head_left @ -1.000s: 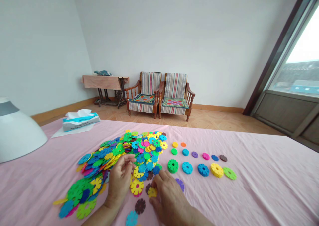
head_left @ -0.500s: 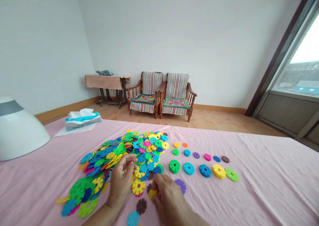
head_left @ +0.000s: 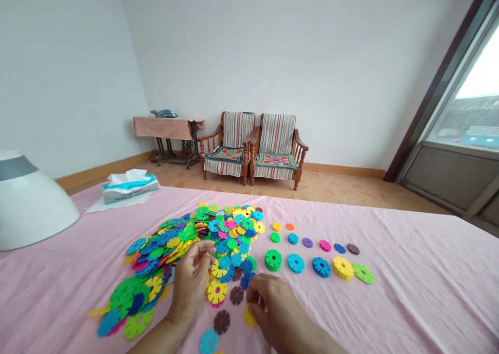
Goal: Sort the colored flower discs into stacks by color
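My left hand [head_left: 192, 273] hovers at the front edge of a big heap of plastic snowflake discs [head_left: 171, 242]. Its fingers are loosely curled, tips apart from the thumb, with nothing visible between them. My right hand [head_left: 275, 307] is closed, fingers bent, on a yellow snowflake disc [head_left: 250, 317] that pokes out below its thumb. Between the hands lie a yellow disc [head_left: 217, 291] and a brown disc [head_left: 236, 295]. Another brown disc [head_left: 222, 322] and a light blue disc [head_left: 209, 340] lie nearer me.
On the pink cloth [head_left: 421, 281], right of the heap, rows of discs include a green stack [head_left: 273, 260] and a yellow stack [head_left: 343, 267]. A tissue box [head_left: 131, 186] and white rounded object [head_left: 35, 208] stand left. Two wooden chairs [head_left: 298, 161] stand beyond the table.
My right hand has shifted right, the yellow disc moving with it. It uncovers the brown disc and covers the purple one. My left hand stays in place.
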Demonstrator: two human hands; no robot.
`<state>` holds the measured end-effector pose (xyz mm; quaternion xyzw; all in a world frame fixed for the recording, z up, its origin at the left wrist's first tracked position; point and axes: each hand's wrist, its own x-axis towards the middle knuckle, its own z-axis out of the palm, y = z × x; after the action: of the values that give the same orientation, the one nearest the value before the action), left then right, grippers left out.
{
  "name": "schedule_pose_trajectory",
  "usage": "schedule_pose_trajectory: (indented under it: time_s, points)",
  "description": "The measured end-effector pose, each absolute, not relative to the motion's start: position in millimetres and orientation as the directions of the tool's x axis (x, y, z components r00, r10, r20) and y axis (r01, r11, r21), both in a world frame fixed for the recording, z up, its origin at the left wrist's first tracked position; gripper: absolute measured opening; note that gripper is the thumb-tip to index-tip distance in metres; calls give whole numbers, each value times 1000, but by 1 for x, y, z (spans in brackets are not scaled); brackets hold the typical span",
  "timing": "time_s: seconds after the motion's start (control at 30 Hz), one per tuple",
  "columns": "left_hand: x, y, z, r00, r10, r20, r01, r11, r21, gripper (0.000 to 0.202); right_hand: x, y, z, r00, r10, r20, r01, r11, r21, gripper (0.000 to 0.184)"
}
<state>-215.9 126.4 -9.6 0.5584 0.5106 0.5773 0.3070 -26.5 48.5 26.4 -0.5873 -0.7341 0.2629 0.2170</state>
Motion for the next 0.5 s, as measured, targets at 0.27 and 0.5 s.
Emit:
schedule_pose_trajectory:
  time_s: [0.27, 0.5]
  points:
    - [-215, 124, -6, -200, 922, 330, 219, -286, 933, 23, -29, 45, 40, -260, 947, -186, 911, 177, -371, 33]
    - [-216, 125, -7, -189, 925, 329, 218, -287, 933, 23, -33, 47, 34, -241, 953, -184, 900, 148, -411, 36]
